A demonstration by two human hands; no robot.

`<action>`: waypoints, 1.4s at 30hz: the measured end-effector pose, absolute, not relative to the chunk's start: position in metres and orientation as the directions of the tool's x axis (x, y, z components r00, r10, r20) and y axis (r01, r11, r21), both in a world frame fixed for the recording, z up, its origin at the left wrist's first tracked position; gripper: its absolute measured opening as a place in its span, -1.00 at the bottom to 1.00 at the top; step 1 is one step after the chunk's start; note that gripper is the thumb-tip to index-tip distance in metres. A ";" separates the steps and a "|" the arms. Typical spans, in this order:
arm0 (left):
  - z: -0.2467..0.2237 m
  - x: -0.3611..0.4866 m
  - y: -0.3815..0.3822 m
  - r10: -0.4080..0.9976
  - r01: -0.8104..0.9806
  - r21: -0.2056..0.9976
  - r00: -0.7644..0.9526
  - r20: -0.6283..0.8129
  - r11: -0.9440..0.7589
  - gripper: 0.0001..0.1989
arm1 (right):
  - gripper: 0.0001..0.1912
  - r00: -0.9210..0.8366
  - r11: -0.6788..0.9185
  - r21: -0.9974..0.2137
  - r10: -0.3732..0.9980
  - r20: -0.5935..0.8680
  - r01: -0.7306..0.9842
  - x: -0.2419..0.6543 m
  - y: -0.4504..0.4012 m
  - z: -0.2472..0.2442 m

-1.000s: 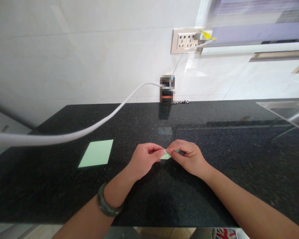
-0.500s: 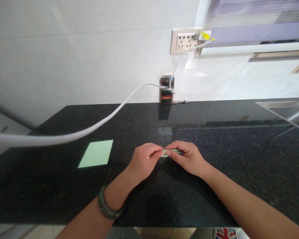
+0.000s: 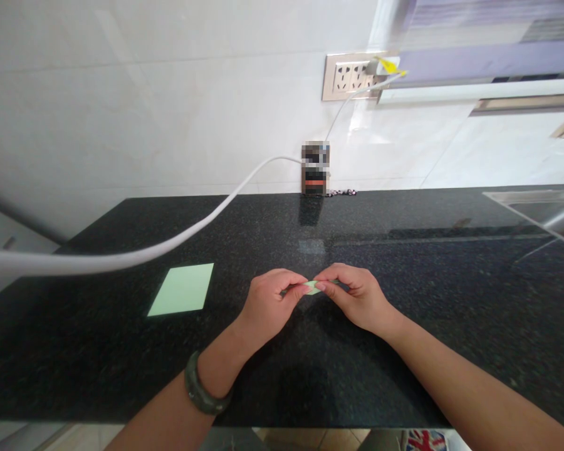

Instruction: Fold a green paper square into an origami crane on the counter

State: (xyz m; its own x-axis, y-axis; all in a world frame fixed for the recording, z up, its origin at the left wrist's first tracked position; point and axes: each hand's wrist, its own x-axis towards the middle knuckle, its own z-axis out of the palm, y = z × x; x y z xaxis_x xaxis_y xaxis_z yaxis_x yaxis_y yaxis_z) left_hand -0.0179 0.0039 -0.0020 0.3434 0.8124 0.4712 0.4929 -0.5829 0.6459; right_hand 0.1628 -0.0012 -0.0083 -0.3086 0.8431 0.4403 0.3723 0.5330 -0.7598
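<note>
Head cam: left hand (image 3: 273, 302) and right hand (image 3: 352, 294) both have their fingers pinched on a small folded green paper (image 3: 313, 287) between them, over the black speckled tabletop (image 3: 282, 388). Flat green sheet (image 3: 182, 290) lies off to the left.

Pale glossy wall tiles (image 3: 169, 113), thinly seamed, rise behind a speckled black stone surface (image 3: 282, 225) (polished enough to mirror what stands at its far edge). A beige-framed socket panel (image 3: 329, 78) sits on the wall, right of centre. At the upper right are purple-and-white striped panels (image 3: 451, 62), somewhat blurred. A metal sink (image 3: 561, 207) is set in at the far right, and beige floor tiles (image 3: 305, 440) show below the near edge. Soft light glints off the wall.
</note>
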 end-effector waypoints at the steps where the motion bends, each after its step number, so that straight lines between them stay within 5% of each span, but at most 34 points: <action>1: -0.002 -0.018 0.004 0.808 0.495 0.638 0.348 0.476 -0.589 -0.88 | -0.88 -0.311 0.539 -0.755 0.840 0.445 0.375 0.163 -0.001 -0.008; 23: 0.002 -0.018 0.002 0.840 0.470 0.704 0.392 0.374 -0.532 -0.88 | -0.91 -0.353 0.563 -0.733 0.821 0.448 0.381 0.161 -0.004 -0.007; 37: -0.002 -0.014 0.005 0.921 0.263 0.936 0.369 0.124 -0.232 -0.82 | -0.89 -0.289 0.399 -0.849 0.907 0.308 0.347 0.157 -0.007 -0.007; 42: -0.002 -0.014 0.005 0.954 0.181 0.979 0.298 0.040 -0.097 -0.83 | -0.84 -0.282 0.269 -0.949 0.935 0.216 0.165 0.154 -0.002 -0.011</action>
